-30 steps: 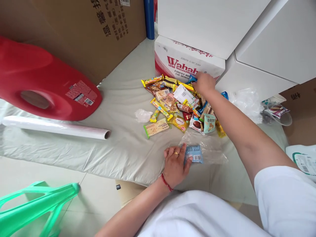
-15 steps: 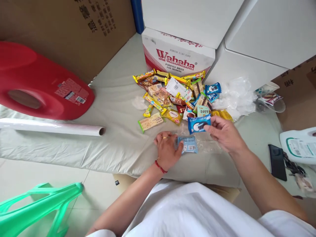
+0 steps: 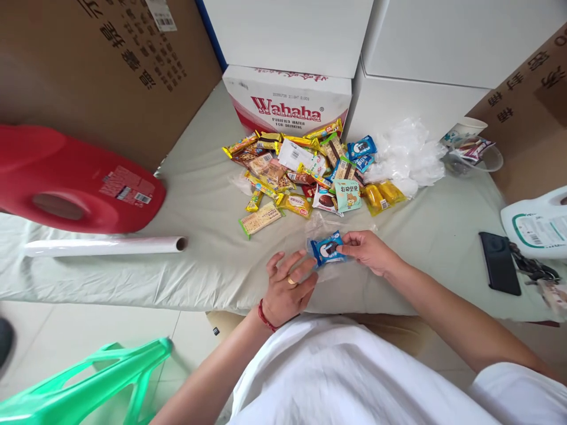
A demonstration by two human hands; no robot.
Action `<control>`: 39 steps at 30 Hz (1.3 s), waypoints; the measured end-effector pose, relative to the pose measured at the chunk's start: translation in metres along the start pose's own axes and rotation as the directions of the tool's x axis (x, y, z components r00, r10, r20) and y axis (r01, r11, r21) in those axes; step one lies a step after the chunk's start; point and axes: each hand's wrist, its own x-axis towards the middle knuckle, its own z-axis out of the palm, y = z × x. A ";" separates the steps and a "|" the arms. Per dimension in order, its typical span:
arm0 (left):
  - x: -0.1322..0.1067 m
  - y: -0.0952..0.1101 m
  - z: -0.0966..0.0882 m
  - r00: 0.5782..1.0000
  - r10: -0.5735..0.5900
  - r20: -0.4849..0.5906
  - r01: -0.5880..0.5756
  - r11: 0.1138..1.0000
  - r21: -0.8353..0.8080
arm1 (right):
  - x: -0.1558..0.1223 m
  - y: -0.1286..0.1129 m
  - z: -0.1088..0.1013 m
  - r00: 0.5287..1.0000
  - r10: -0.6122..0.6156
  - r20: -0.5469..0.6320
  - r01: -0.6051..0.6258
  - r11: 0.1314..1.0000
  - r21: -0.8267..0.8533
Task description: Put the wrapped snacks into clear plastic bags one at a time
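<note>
A blue snack packet is pinched at its right end by my right hand. It lies over a clear plastic bag on the cloth-covered surface. My left hand is open with fingers spread, its fingertips close to the packet's left end; whether they touch it I cannot tell. Behind the hands is a heap of wrapped snacks, with a pale green nut packet, a yellow-wrapped cake and a cracker bar along its near side. The light blue packet seen earlier is hidden.
A Wahaha carton backs the heap. Crumpled clear bags and a yellow pouch lie to the right, beyond them a phone and white jug. At left are a red jug, a white roll and a green stool.
My right hand has brought the blue packet down and left, onto the clear bag. My left hand has shifted off the light blue packet and spread its fingers. The view has shifted too.
</note>
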 end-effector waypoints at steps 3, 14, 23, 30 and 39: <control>0.004 -0.005 -0.001 0.993 0.063 0.099 -0.059 0.998 -0.037 | -0.004 0.013 -0.004 0.999 0.028 0.022 -0.027 0.999 -0.041; 0.025 -0.037 -0.018 0.836 0.178 0.519 -0.211 0.977 0.004 | 0.000 0.029 -0.009 0.990 -0.108 0.089 0.136 0.895 -0.424; 0.037 -0.046 -0.011 0.760 0.143 0.634 -0.193 0.981 0.010 | -0.020 0.035 -0.020 0.975 -0.163 0.154 0.223 0.779 -0.586; 0.040 -0.044 -0.006 0.804 0.164 0.572 -0.160 0.985 -0.059 | -0.046 0.032 -0.031 0.901 -0.402 0.162 0.376 0.538 -0.755; 0.046 -0.036 0.002 0.821 0.214 0.529 -0.196 0.976 -0.091 | -0.054 0.060 -0.024 0.927 -0.315 0.205 0.335 0.446 -0.830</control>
